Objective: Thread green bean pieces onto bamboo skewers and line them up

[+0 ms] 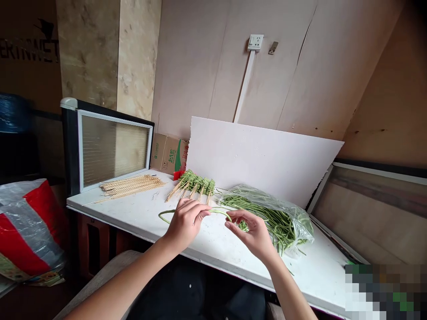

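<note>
Between my hands, above the white table, stretches a long green bean (218,210). My left hand (187,220) is closed around it, and a loop of the bean sticks out to the left of the fist. With thumb and fingers my right hand (250,231) pinches the bean near its right end. Behind the left hand lie several skewers threaded with green bean pieces (196,183). A clear plastic bag full of long green beans (267,211) lies beyond the right hand. Some green bits (243,226) show partly behind that hand.
Bare wooden skewers (131,186) are spread on the white table (140,213) at the left, beside a framed glass panel (115,149). A cardboard box (168,153) and a leaning white board (256,155) stand at the back. A red and grey sack (30,231) is at far left.
</note>
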Motion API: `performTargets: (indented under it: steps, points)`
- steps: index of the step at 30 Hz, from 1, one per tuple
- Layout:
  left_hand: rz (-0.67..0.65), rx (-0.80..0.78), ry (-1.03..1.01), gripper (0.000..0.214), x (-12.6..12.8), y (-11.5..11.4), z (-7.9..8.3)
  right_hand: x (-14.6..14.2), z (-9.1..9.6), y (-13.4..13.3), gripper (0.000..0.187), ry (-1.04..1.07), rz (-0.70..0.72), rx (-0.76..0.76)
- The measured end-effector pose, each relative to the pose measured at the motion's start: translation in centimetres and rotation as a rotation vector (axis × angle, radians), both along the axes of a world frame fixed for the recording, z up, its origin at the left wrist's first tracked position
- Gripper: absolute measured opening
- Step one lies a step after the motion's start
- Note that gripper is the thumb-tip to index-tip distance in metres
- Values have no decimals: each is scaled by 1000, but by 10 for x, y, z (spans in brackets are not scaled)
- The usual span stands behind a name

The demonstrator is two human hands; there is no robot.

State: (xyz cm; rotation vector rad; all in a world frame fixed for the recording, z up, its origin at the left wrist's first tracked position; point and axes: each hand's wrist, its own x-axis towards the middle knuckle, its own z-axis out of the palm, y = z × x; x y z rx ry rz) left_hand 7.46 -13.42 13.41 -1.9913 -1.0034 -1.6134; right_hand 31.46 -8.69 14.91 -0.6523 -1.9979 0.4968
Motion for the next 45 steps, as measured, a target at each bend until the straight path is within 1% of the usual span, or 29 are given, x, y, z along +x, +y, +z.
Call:
performTargets:
  steps: [4,9,11,14,19,22,26,31,37,40,42,45]
  points:
    - [-3,-39,-32,13,-2,-1,-1,-1,2,-3,17,30,-58,140]
    - [-16,-94,-22,13,1,-5,-2,-4,4,-8,15,73,-106,372]
    - [-13,-96,2,15,4,-6,-2,-6,5,-10,17,72,-108,446]
    - [-18,-80,34,21,8,-6,-4,-11,5,-15,17,37,-72,499]
    - [-79,-24,56,17,13,-8,-4,-20,2,-21,15,2,-1,487]
    - [-95,-24,46,15,14,-10,-3,-19,1,-22,11,-14,-26,462]
    - [-95,-63,65,14,13,-10,-4,-16,0,-20,9,-62,-45,437]
    - [-103,-110,104,13,13,-6,-8,-19,-2,-20,12,-113,-14,424]
    - [-163,-99,120,10,17,-6,-12,-21,-4,-22,21,-112,21,413]
    - [-194,-88,117,19,16,-7,-13,-21,-5,-23,27,-108,46,378]
    - [-213,-94,114,26,16,-7,-14,-22,-5,-23,30,-98,61,330]
    - [-251,-108,104,31,15,-6,-15,-23,-6,-22,32,-74,87,255]
